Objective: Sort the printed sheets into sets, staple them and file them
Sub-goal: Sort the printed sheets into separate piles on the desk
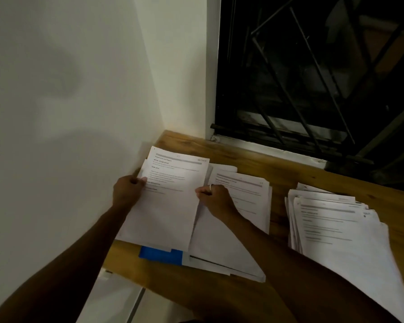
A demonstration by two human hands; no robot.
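A set of printed sheets (173, 197) lies at the left end of the wooden table (278, 173), close to the wall. My left hand (127, 191) grips its left edge, thumb on top. My right hand (216, 199), a ring on one finger, pinches its right edge. Under and beside this set lies a second pile of printed sheets (247, 194). A thicker, fanned stack of sheets (331, 227) sits at the right. A blue folder (161, 255) shows under the papers at the table's front edge. No stapler is visible.
A white wall (68, 113) runs along the table's left side. Behind the table is a dark window with metal bars (313, 78). Below the front edge is a light floor or shelf (117, 299).
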